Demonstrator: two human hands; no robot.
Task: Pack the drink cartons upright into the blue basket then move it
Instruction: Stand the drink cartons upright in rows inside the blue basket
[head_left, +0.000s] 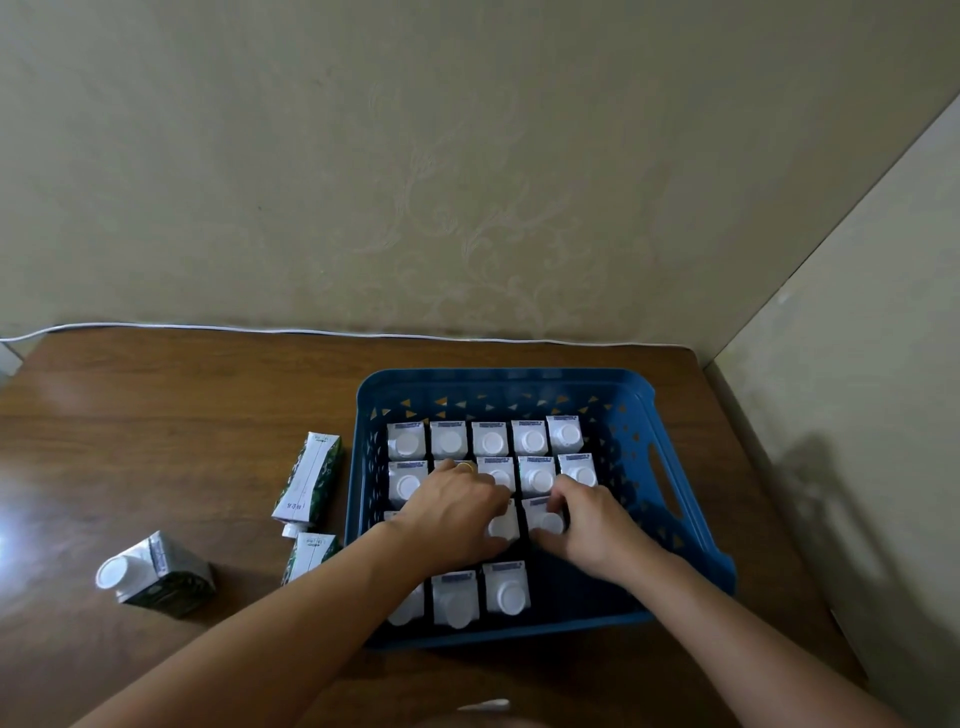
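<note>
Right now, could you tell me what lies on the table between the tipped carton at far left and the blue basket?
In the head view, two cartons lie on their sides between the tipped carton and the blue basket.

Blue basket (670, 467) w/ upright white-capped cartons (492, 439), 3 cartons (309, 480) lying outside

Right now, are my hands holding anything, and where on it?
Right hand grips a carton in the basket around its top. Left hand rests over neighbouring cartons; whether it grips one cannot be told.
</note>
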